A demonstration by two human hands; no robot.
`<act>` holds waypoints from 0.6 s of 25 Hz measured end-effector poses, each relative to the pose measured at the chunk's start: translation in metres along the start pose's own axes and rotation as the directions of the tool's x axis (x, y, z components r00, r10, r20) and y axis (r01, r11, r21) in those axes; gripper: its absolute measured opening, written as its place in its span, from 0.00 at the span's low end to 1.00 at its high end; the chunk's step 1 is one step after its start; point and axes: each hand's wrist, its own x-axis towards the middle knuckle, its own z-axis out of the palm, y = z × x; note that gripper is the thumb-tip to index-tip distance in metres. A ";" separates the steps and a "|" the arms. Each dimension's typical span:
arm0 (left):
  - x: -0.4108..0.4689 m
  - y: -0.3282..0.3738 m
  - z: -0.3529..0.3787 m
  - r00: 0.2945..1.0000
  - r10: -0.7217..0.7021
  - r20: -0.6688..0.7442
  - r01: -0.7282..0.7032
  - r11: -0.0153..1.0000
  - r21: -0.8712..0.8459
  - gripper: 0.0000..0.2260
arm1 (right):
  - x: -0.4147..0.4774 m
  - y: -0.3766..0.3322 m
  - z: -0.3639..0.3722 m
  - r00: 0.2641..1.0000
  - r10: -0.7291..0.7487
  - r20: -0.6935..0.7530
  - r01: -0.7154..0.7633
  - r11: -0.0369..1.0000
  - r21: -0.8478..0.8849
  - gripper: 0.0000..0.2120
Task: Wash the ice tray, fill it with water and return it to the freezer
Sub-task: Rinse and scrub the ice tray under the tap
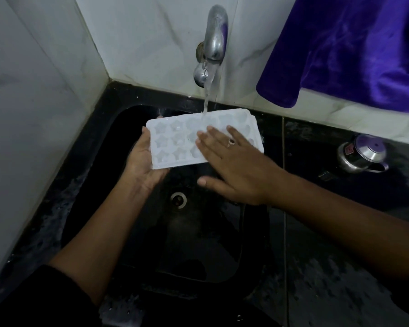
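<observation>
Before you, a frosted white ice tray (172,140) stamped with star shapes against a glossy black sink (198,244). At 12 o'clock, a silver tap (215,34) on white tiles (151,31) veined grey; at 2 o'clock, deep purple cloth (352,43); at 3 o'clock, a silver pot (361,154), purple-trimmed.

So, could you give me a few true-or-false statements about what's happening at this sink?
1. Water runs from the tap onto the ice tray. True.
2. The left hand holds the tray's end from beneath. True.
3. The right hand grips a sponge. False: it lies flat on the tray, fingers straight, holding nothing.
4. The tray rests on the bottom of the sink. False: the hands hold it up above the basin.
5. A purple cloth hangs right of the tap. True.
</observation>
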 end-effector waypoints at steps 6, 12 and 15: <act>0.000 -0.019 0.008 0.997 -0.065 0.052 0.066 0.998 -0.004 0.24 | 0.010 0.014 -0.009 0.990 0.139 -0.037 -0.138 0.990 0.015 0.41; 0.005 -0.019 0.017 0.988 -0.111 0.104 0.112 0.994 0.002 0.32 | 0.007 0.006 -0.007 1.000 0.006 -0.016 -0.006 1.000 -0.026 0.41; 0.008 -0.025 0.019 0.982 -0.148 0.116 0.150 0.989 -0.008 0.28 | 0.011 0.012 -0.012 0.995 0.097 -0.027 -0.097 0.995 0.006 0.40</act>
